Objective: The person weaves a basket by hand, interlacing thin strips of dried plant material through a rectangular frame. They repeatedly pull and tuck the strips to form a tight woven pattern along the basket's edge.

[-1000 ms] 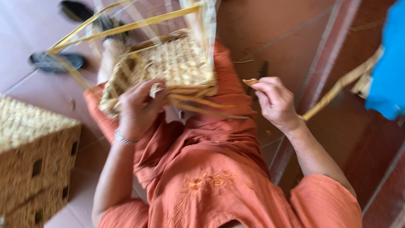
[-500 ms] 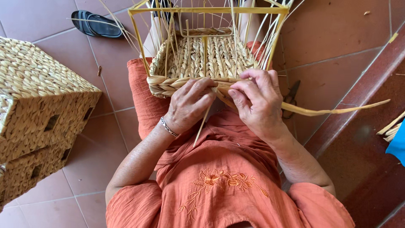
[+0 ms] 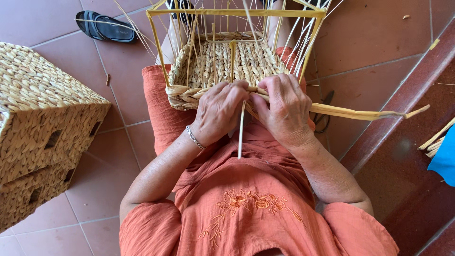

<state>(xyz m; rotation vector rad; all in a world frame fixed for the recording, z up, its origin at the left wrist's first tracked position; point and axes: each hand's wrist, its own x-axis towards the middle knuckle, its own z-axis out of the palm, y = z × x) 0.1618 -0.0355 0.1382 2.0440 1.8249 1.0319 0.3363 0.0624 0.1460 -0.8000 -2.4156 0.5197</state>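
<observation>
A half-woven straw basket on a yellow wire frame rests on my lap. My left hand and my right hand sit side by side at its near rim, fingers curled over the braid. Both pinch a long flat straw strand that runs off to the right. A thin pale strand hangs down between my hands. A silver bracelet circles my left wrist.
Two finished woven boxes are stacked at the left on the red tiled floor. A dark sandal lies at the upper left. Scissors lie on the tiles under the strand. A raised step and a blue object are on the right.
The view has swung and steadied over the basket. My hands, apart a second ago, have come together at the near rim and closed on the strand.
</observation>
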